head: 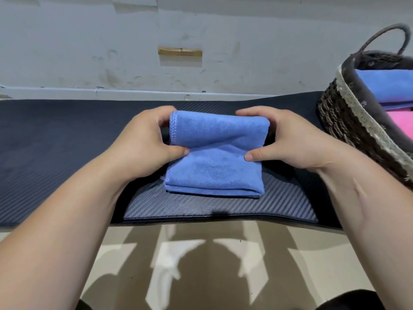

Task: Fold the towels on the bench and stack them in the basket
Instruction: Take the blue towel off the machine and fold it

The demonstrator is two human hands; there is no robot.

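Blue towel point(214, 159) in both hands point(143, 142) point(290, 142)

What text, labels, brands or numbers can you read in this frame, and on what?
No readable text anywhere in the head view.
No tag or print shows on the blue towel.
No label shows on the basket.
The white plate at the top edge of the wall has dark marks, cropped and too blurred to read.
The tan patch on the wall is blank.
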